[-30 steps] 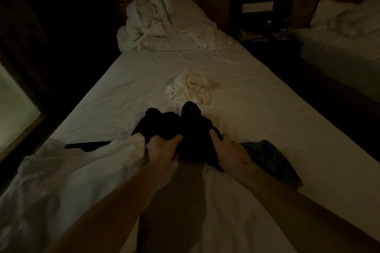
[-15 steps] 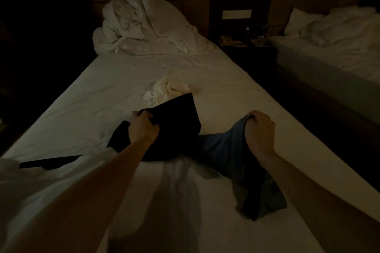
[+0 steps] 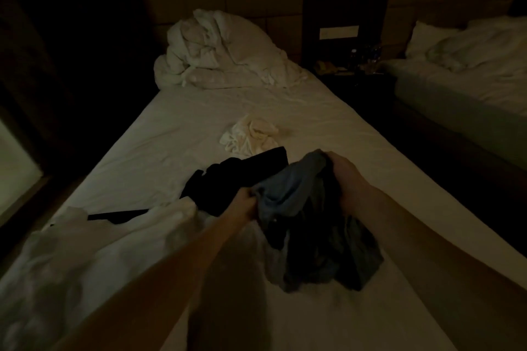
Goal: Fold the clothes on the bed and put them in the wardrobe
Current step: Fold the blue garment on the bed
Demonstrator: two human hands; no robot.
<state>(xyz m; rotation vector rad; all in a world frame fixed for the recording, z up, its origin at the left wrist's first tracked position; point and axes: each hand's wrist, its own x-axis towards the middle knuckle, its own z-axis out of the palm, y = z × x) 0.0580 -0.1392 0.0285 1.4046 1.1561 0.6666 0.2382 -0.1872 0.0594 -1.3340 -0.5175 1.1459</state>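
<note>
our left hand point(image 3: 245, 202) and right hand point(image 3: 346, 177) each clutch the blue-grey garment point(image 3: 302, 216) | it hangs bunched between them above the bed point(image 3: 171, 134) | black garment point(image 3: 242, 177) nearer left

Bed point(image 3: 176, 134): runs from the near edge to the headboard end.
Heaped bedding point(image 3: 216, 51): on the bed's far end, toward its left corner.
Crumpled cloth point(image 3: 248, 135): mid-bed, before the heaped bedding.
Folded garment point(image 3: 228, 182): just before the crumpled cloth, left of the held garment point(image 3: 308, 225).
Held garment: between the left hand point(image 3: 242, 205) and right hand point(image 3: 346, 177) — its lower part on the sheet near the right edge.
Loose sheet point(image 3: 85, 251): near-left corner.
Second bed point(image 3: 467, 85): right — well apart.
</note>
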